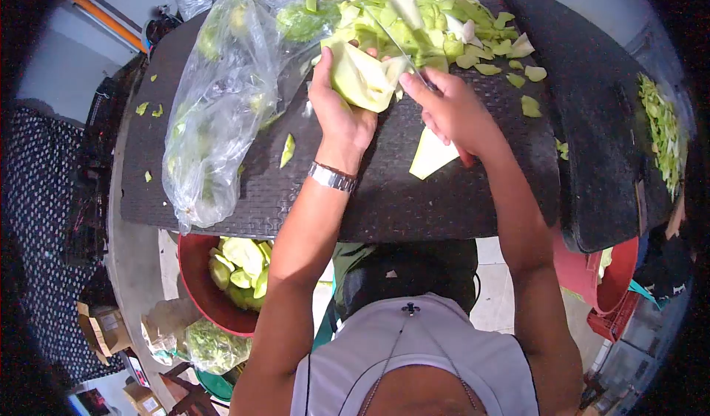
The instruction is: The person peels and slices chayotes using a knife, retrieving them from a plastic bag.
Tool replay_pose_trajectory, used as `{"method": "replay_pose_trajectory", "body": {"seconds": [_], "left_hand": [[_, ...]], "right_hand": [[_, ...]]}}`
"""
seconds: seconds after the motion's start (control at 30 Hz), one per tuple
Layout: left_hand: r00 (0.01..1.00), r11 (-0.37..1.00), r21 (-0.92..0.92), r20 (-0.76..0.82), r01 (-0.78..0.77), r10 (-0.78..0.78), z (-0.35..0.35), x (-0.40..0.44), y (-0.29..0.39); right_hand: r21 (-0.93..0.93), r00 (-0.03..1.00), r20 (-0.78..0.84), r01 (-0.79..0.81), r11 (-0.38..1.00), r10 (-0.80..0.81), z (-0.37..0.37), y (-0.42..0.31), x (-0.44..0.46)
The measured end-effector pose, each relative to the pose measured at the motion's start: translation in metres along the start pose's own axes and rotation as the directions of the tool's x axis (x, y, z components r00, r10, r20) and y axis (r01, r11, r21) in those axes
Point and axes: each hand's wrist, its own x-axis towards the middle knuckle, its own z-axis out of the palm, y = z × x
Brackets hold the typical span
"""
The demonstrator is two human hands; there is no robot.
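My left hand (342, 113), with a metal watch at the wrist, is wrapped round a large piece of pale green fruit (361, 76). In my right hand (457, 110) is a knife (392, 37). Its long thin blade points up and left, past the right side of the fruit. Below my right hand lies a flat pale green slice (433, 154) on the dark textured table (384, 209). Just beyond both hands rises a heap of green and white shavings (414, 9). The exact kind of fruit is unclear.
A clear plastic bag (222, 113) with green fruit lies on the left. A red tub (211, 309) of green pieces stands below the front edge. To the right are a dark board (592, 120), more shavings (660, 127) and another red tub (617, 283).
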Motion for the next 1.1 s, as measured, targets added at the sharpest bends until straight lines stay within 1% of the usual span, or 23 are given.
{"method": "replay_pose_trajectory", "body": {"seconds": [0.1,0.13,0.2,0.23,0.33,0.37,0.43,0.47,0.5,0.53,0.6,0.63,0.7,0.73,0.8,0.83,0.93,1.03,1.1], "left_hand": [[1.0,1.0,0.012,0.009,-0.01,0.01,-0.002,0.0,0.005],[1.0,1.0,0.012,0.001,-0.01,0.01,-0.003,0.001,0.006],[0.999,0.999,0.005,-0.023,-0.041,0.041,-0.002,0.003,0.005],[0.997,0.997,0.004,-0.04,-0.071,0.071,-0.001,0.003,0.003],[0.984,0.988,0.022,-0.094,-0.153,0.154,0.005,0.003,0.001],[0.976,0.983,0.03,-0.116,-0.181,0.183,0.005,0.003,0.002],[0.987,0.984,0.101,-0.051,-0.145,0.15,-0.002,0.002,0.006],[0.991,0.983,0.128,-0.021,-0.131,0.134,-0.005,0.003,0.006],[0.988,0.98,0.125,-0.005,-0.152,0.154,-0.005,0.003,0.005],[0.991,0.986,0.102,-0.005,-0.134,0.135,-0.005,0.006,0.005],[0.996,0.993,0.074,-0.013,-0.087,0.088,-0.008,0.005,0.006],[0.998,0.998,0.017,-0.026,-0.058,0.058,-0.011,0.006,0.006],[0.999,0.995,-0.097,-0.037,0.003,-0.006,-0.012,0.008,0.006],[0.998,0.993,-0.119,-0.061,0.014,-0.021,-0.01,0.008,0.006],[0.993,0.986,-0.163,-0.104,0.034,-0.052,-0.005,0.006,0.007],[0.994,0.991,-0.132,-0.096,0.033,-0.046,-0.006,0.006,0.008],[0.997,0.998,-0.062,-0.079,0.023,-0.028,-0.008,0.006,0.009],[0.997,0.999,-0.035,-0.07,0.008,-0.01,-0.007,0.003,0.01],[0.997,1.0,-0.016,-0.072,0.004,-0.005,-0.005,0.003,0.01]], "right_hand": [[-0.045,0.997,0.023,-0.071,0.996,0.072,-0.002,-0.01,-0.016],[-0.112,0.999,-0.017,0.045,0.993,-0.047,0.002,-0.003,-0.019],[-0.261,0.955,-0.074,0.26,0.93,-0.288,0.012,0.014,-0.024],[-0.202,0.975,-0.013,0.216,0.955,-0.223,0.013,0.014,-0.026],[-0.292,0.973,0.083,0.23,0.928,-0.215,0.006,0.017,-0.032],[-0.271,0.993,0.049,0.115,0.956,-0.105,0.001,0.013,-0.034],[-0.233,0.993,-0.011,-0.119,0.965,0.12,-0.014,0.0,-0.038],[-0.203,0.991,-0.035,-0.133,0.97,0.128,-0.017,-0.001,-0.039],[-0.174,0.989,-0.057,-0.143,0.974,0.135,-0.019,-0.002,-0.041],[-0.141,0.987,-0.079,-0.15,0.979,0.14,-0.019,-0.003,-0.041],[-0.128,0.996,0.05,-0.065,0.99,0.072,-0.011,-0.002,-0.047],[-0.11,0.994,0.107,-0.024,0.994,0.036,-0.007,-0.001,-0.049],[-0.109,0.993,0.119,0.012,0.994,0.001,-0.004,0.003,-0.044],[-0.108,0.992,0.124,0.029,0.994,-0.016,-0.003,0.005,-0.042],[-0.115,0.999,0.042,0.038,0.993,-0.034,0.002,0.006,-0.042],[-0.12,0.999,-0.002,0.043,0.992,-0.044,0.004,0.005,-0.042],[-0.099,1.0,-0.021,-0.007,0.995,0.005,0.007,0.001,-0.049],[-0.161,0.999,-0.024,-0.038,0.986,0.035,0.008,0.007,-0.052],[-0.191,0.998,-0.034,0.038,0.981,-0.046,0.011,0.016,-0.055]]}}
